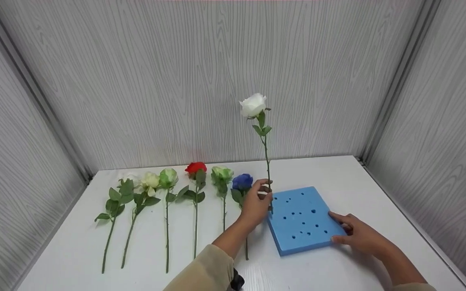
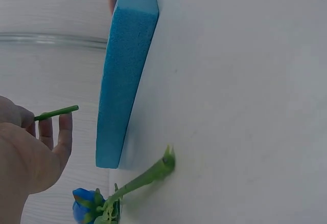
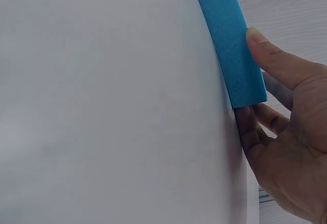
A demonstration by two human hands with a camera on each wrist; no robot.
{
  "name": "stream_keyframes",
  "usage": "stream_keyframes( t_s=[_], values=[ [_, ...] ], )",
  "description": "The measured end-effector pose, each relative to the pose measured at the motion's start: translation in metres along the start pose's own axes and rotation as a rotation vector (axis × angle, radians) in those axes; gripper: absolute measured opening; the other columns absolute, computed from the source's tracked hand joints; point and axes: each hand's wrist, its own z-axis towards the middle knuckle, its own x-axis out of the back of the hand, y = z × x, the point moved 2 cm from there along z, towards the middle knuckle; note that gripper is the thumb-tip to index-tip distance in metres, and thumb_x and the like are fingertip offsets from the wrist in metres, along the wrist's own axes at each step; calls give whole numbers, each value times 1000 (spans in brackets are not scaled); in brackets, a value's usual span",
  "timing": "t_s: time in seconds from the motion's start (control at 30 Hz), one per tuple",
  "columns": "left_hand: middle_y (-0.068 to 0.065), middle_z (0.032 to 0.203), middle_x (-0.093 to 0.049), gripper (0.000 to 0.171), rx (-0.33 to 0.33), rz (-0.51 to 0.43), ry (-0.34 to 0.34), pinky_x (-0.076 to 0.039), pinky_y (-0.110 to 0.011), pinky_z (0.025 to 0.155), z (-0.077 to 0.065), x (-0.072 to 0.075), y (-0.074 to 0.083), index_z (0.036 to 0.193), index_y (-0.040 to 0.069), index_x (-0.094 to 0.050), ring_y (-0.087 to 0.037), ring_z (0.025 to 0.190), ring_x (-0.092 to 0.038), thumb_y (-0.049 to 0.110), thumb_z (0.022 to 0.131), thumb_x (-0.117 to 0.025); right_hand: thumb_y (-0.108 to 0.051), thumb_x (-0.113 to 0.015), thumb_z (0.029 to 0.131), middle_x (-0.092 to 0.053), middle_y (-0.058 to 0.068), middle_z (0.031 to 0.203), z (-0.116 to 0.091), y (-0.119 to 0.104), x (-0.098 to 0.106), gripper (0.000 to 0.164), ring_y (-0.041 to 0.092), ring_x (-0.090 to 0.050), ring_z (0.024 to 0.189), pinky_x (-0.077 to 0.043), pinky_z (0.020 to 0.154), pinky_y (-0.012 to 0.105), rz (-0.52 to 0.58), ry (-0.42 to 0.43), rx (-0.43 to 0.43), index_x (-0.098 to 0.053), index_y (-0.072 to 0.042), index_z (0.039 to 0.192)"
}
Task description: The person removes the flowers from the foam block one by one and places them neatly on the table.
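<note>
In the head view my left hand (image 1: 256, 205) pinches the stem of a white rose (image 1: 253, 106), which stands nearly upright with its bloom high. The stem's lower end (image 2: 65, 110) pokes out past the fingers in the left wrist view, over the level of the block's top. A blue foam block (image 1: 303, 240) dotted with several holes lies flat on the table, its left edge beside that stem. At its right side, my right hand (image 1: 361, 235) grips the edge. The thumb (image 3: 263, 45) lies along the upper edge in the right wrist view, with fingers against the side and corner.
Left of the block, several roses lie in a row on the white table (image 1: 281, 275): blue (image 1: 242, 182), pale green (image 1: 222, 173), red (image 1: 196, 167), green (image 1: 168, 177), cream (image 1: 151, 180) and white (image 1: 131, 178). Grey wood-grain panels (image 1: 156, 81) close in the back and sides.
</note>
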Motion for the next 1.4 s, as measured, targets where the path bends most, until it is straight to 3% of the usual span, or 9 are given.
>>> stream_keyframes(
  t_s=[0.13,0.43,0.63,0.9,1.17,1.4],
  values=[
    [-7,124,-67,34,6,18,-3,-64,-29,79,-5,5,2,141,24,-63,-12,100,-66,10,109,-62,-54,-85,89,-46,30,160,0,2,1,102,58,-45,149,-41,120,73,2,-1,-1,-36,-17,170],
    [-21,131,-65,37,41,13,-1,-65,-30,77,-18,19,3,141,24,-64,-15,101,-66,8,108,-63,-53,-85,90,-49,28,157,2,5,0,100,54,-49,146,-42,119,72,-17,1,-16,-37,-17,170],
    [-16,128,-66,39,62,28,-1,-66,-32,79,-27,31,1,144,25,-62,-19,102,-69,9,109,-63,-51,-84,92,-50,27,155,1,2,-1,99,58,-48,148,-44,118,72,-23,-1,12,-36,-15,170],
    [-10,126,-66,39,85,25,17,-67,-35,81,-39,44,3,144,24,-62,-22,108,-68,10,108,-64,-52,-84,92,-50,27,155,2,-1,2,99,58,-46,148,-42,119,73,-41,-2,-11,-36,-15,170],
    [-14,124,-64,41,88,46,29,-67,-34,80,-51,54,7,145,25,-60,-19,103,-67,10,107,-65,-53,-83,92,-50,27,155,3,-3,1,99,59,-46,148,-42,119,74,-45,-4,-7,-36,-15,170],
    [-17,126,-62,47,113,81,42,-67,-35,82,-60,66,9,152,18,-55,-20,105,-68,11,107,-66,-53,-83,92,-50,26,154,2,-3,2,99,61,-43,150,-42,119,73,-27,-8,3,-36,-13,170]
  ],
)
